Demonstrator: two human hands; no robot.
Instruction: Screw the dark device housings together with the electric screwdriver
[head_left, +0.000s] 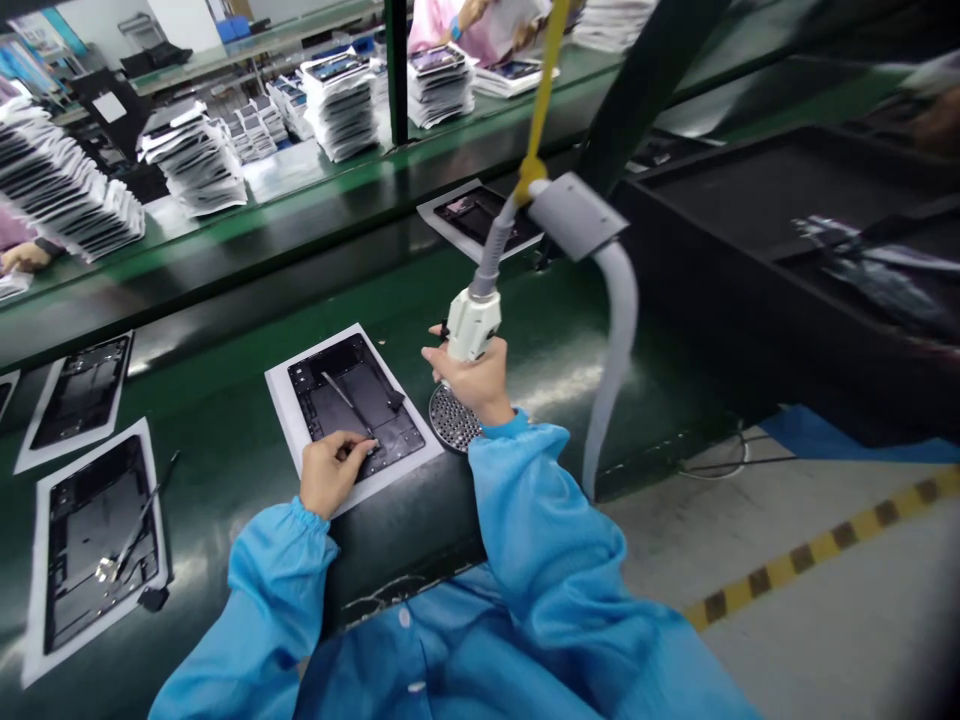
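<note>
A black tablet housing [322, 400] lies on a white sheet [283, 400] on the green bench before me. A thin dark ribbon cable [346, 400] runs across it. My left hand [330, 470] rests at the housing's near edge, with thumb and fingers pinched at the cable's lower end. My right hand [476, 378] is wrapped round a cream-coloured hand tool [474, 322] with a grey hose, hung from a yellow cord [546, 90]. Just below that hand is a round perforated metal disc [452, 418]; its join to the tool is hidden.
More tablet housings on white sheets lie at left, the nearest [97, 540] with a loose cable. Another housing [480, 215] is at the back. Paper-interleaved stacks [341, 110] line the far bench, where people in pink work. A black tray [750, 220] stands at right.
</note>
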